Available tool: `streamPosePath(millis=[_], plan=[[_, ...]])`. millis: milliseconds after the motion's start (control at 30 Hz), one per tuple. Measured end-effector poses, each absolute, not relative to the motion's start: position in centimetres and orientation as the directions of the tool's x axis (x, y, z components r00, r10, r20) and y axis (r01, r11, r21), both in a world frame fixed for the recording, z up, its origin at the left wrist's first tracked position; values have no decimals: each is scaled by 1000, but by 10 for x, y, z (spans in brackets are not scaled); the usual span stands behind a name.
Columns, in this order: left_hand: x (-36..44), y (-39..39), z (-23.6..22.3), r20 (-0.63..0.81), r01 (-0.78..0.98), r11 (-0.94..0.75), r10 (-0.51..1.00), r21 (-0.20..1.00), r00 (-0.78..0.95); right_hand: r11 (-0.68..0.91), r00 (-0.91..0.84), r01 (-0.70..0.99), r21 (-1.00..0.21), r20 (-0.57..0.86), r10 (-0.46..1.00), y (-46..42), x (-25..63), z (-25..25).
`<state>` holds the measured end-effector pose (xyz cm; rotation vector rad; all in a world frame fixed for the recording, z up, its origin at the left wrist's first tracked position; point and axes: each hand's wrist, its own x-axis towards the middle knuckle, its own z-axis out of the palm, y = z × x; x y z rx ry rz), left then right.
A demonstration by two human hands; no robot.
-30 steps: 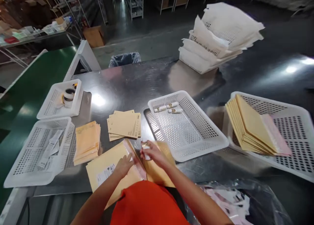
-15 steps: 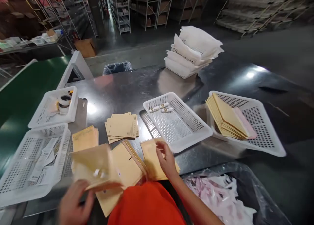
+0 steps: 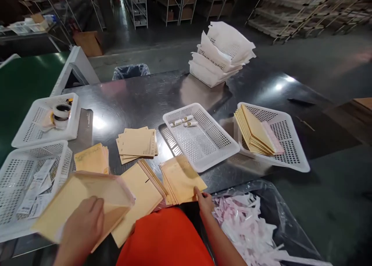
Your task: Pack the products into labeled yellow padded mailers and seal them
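Observation:
My left hand (image 3: 84, 225) is closed on a yellow padded envelope (image 3: 69, 194), whose wide mouth gapes toward the right. Its contents, if any, are hidden. At the near corner of a small stack of yellow envelopes (image 3: 183, 177), my right hand (image 3: 204, 202) pinches the edge with thumb and fingers. Between the hands lies a pile of larger padded envelopes (image 3: 142, 188), the top one bearing a short black mark. Beyond it are flat tan cards or envelopes (image 3: 138, 142), fanned a little. Another envelope stack (image 3: 92, 158) sits behind the left hand's envelope.
A white basket (image 3: 215, 150) holds several white tubes (image 3: 182, 121). To its right, a tilted basket (image 3: 293, 142) carries padded envelopes. Left baskets contain tape rolls (image 3: 61, 113) and labelled packets (image 3: 37, 192). A plastic-lined bin (image 3: 250, 223) of paper strips borders the table. Stacked baskets (image 3: 222, 55) stand behind.
The left hand's envelope has swung left and its mouth has opened wider. My right hand has dropped from above the small stack to its near right corner. The view has shifted slightly right.

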<state>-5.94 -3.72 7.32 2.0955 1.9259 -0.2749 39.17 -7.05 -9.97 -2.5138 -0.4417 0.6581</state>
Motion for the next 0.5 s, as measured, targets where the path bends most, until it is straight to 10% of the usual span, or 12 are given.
streamPosePath(millis=[133,500], plan=[[10,3,59,-576,962,-252,773,104,265,-908,876,182,-376,-358,323,-48,400,-89],[8,30,48,-509,962,-134,827,237,240,-696,877,126,-707,-249,412,-67,380,-33]])
